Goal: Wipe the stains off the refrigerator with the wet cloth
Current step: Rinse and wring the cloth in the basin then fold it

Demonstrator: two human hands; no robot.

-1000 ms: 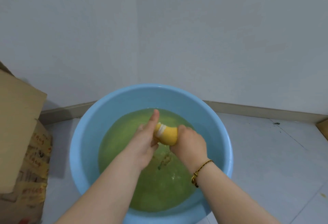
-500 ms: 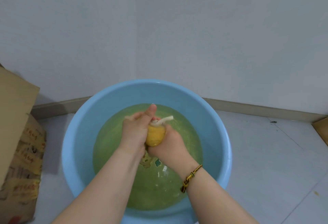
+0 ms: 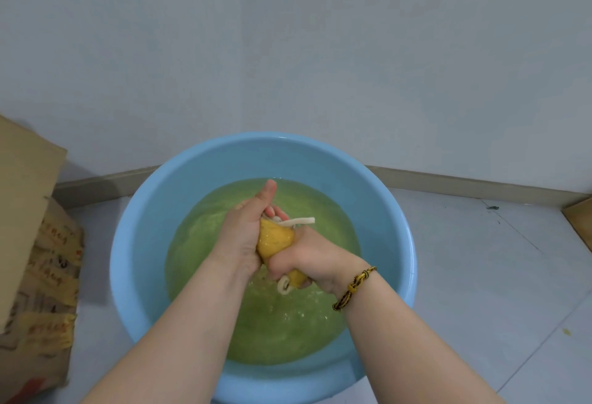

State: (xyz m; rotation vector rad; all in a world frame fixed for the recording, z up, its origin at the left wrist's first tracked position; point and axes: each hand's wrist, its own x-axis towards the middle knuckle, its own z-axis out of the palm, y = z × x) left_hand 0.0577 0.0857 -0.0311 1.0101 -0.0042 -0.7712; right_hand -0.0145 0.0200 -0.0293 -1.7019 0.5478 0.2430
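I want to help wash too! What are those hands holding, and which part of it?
Both grip the rolled yellow cloth: left hand round its far end, right hand round its near end, above the basin.

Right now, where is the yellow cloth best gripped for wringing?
By its two ends, a hand from each side: the yellow cloth is twisted into a thick roll over the basin. The left hand wraps the far end, the right hand the near end.

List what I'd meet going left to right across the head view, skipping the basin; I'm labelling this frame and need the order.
cardboard box → left hand → yellow cloth → right hand → bracelet
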